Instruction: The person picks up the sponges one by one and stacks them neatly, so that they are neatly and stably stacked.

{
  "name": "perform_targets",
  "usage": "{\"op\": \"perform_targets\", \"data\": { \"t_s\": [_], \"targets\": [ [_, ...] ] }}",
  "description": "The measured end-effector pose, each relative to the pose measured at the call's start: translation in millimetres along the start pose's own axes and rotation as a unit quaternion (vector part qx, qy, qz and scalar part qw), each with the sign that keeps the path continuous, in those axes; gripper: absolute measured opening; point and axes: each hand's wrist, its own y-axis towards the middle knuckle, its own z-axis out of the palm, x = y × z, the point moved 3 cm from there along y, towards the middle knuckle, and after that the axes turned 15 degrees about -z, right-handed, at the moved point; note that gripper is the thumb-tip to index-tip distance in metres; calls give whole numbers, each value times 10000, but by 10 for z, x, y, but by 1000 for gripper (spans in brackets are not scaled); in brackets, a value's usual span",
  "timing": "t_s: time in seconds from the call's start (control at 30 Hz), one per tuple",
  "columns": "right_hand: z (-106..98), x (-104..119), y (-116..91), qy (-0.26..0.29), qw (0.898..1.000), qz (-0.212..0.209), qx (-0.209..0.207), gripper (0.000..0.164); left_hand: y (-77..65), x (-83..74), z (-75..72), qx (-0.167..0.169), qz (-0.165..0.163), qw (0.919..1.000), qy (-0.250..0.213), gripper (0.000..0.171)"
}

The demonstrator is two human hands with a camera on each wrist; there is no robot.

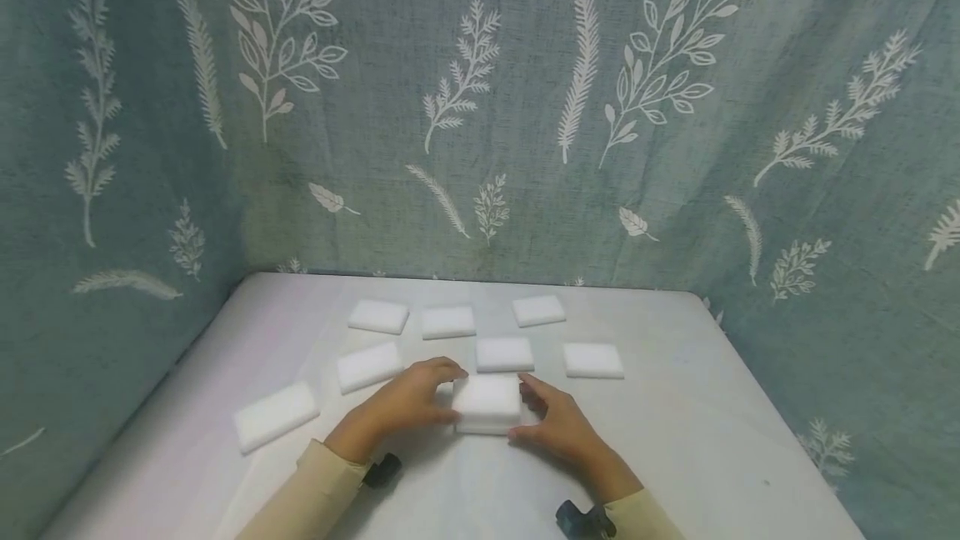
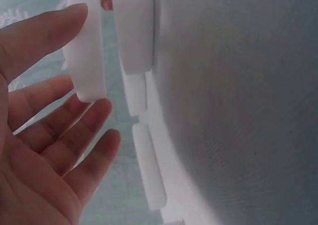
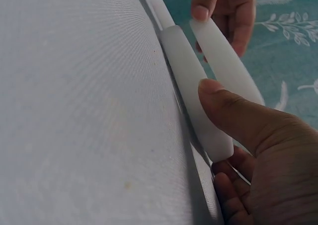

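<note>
Near the middle of the table, my left hand pinches one end of a white foam sponge block between thumb and fingers. That block is held just above a second white sponge block, with a narrow gap between them in both wrist views. From the other side, my right hand holds the end of the lower block, its thumb on the long side and its fingers curled past the end. Seen from the head, the upper block hides most of the lower one.
Several more white sponge blocks lie flat and spread out: one just behind the pair, one to the right, others such as the block to the left. A green leaf-patterned curtain surrounds the white table.
</note>
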Motion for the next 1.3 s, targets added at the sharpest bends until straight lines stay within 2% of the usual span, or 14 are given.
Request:
{"op": "perform_targets", "data": {
  "t_s": [0.3,0.53,0.93,1.3],
  "targets": [
    [-24,34,45,239,9995,206,-35,101,-2,-32,32,15,37,10000,-35,57],
    [-12,29,41,161,9996,224,-31,101,0,-45,64,116,-203,9997,-53,59],
    [-25,29,13,-73,9996,-254,-123,84,7,-65,95,273,-460,9985,-91,60],
    [-31,55,-8,-284,9994,-175,-104,83,17,-66,121,333,-334,9988,-89,59]
  ]
}}
